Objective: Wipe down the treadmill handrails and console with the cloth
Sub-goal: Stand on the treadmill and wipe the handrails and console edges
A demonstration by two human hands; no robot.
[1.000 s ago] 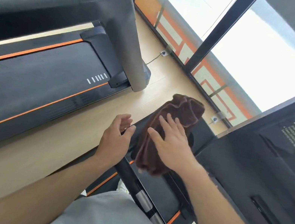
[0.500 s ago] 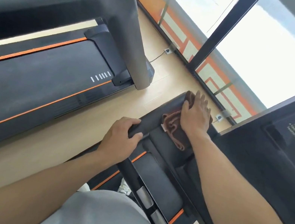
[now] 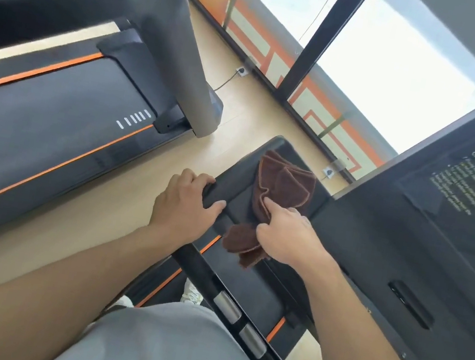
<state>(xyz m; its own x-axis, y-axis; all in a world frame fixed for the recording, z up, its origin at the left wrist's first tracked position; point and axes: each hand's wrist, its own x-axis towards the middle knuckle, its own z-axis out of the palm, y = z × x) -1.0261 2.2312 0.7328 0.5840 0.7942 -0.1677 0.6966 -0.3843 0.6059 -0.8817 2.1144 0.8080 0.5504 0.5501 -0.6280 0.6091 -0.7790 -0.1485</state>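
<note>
- Brown cloth [image 3: 284, 188], bunched, lying on the dark flat arm [image 3: 241, 177] of the treadmill beside the console [image 3: 430, 233], one end hanging off the near edge.
- Right hand [image 3: 291, 237] pinching the cloth's near folds, probably to drag it along the surface.
- Left hand [image 3: 184, 202] clamped around the arm's outer edge, seemingly for balance.
- Neighbouring treadmill [image 3: 48, 127] across the wooden floor [image 3: 120, 191].
</note>
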